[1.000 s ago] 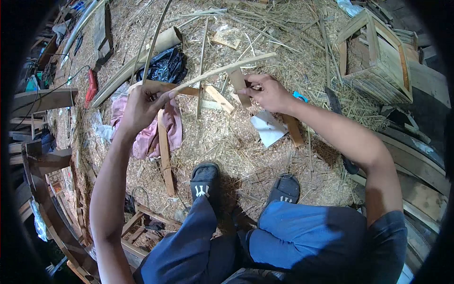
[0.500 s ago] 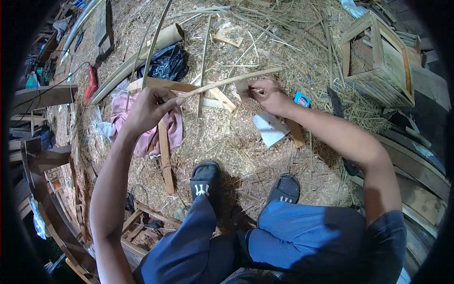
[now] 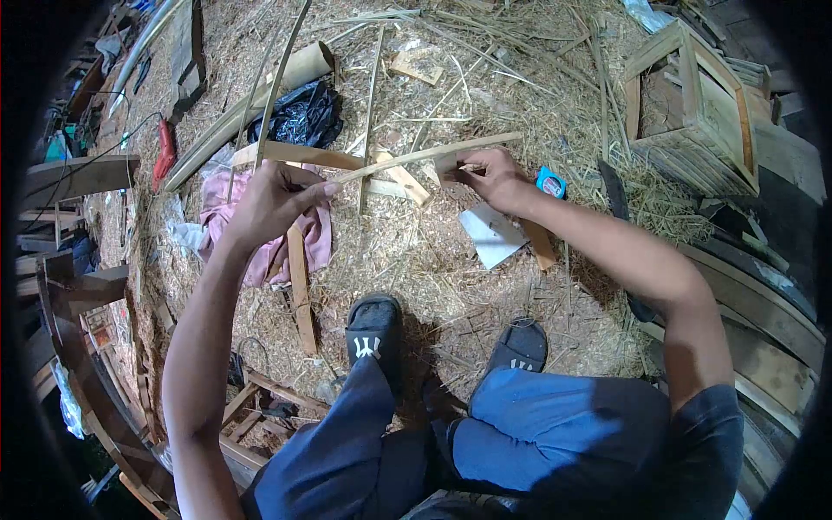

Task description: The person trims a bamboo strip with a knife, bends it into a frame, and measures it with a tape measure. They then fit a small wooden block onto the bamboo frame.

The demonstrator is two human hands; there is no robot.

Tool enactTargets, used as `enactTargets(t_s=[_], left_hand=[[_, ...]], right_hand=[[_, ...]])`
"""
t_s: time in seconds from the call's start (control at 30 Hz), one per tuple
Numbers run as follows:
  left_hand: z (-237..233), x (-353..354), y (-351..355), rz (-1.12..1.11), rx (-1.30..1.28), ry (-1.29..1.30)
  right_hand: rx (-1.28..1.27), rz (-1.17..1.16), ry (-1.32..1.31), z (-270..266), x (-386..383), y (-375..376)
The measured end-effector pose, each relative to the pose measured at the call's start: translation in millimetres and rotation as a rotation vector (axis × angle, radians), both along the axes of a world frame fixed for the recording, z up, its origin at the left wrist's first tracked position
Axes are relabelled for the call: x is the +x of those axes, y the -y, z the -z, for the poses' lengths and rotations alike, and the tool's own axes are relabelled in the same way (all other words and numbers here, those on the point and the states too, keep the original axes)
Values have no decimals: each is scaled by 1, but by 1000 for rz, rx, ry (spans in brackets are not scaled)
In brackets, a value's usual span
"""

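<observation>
My left hand (image 3: 276, 204) pinches one end of a thin bamboo strip (image 3: 407, 159), which slants up to the right across the view. My right hand (image 3: 496, 179) is closed on a small brownish folded piece, like sandpaper (image 3: 445, 167), held right at the strip's underside. The strip's free end reaches past my right fingers. Below the right hand lie a white sheet (image 3: 494, 237) and a short wooden slat (image 3: 539, 244). A blue tape measure (image 3: 550, 183) rests beside the right wrist. Under the left hand is a pink cloth (image 3: 316, 238).
Shavings cover the ground (image 3: 390, 251). A black plastic bag (image 3: 303, 117) and a bamboo pole (image 3: 299, 74) lie upper left, near a red power tool (image 3: 166, 154). A wooden frame box (image 3: 693, 113) stands upper right. A dark blade (image 3: 614, 189) lies right of the tape measure.
The strip's free end has dipped slightly, and its left end with my left hand sits a touch lower. My right hand keeps nearly the same place with the brownish piece against the strip.
</observation>
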State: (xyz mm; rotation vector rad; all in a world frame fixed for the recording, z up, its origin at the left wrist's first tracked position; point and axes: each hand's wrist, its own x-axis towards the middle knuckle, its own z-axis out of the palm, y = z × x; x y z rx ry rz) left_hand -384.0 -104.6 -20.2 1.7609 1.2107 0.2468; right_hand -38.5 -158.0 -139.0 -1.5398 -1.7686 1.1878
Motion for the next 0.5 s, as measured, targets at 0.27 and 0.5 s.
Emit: enactTargets(t_s=[0.27,0.5], left_hand=[[-21,8,9,20,-92,-149],[-9,2,11,36,12,-143]], right_hand=[[-81,16,-176,-22,26,-1],[-7,-7,-393,-100,62,-41]])
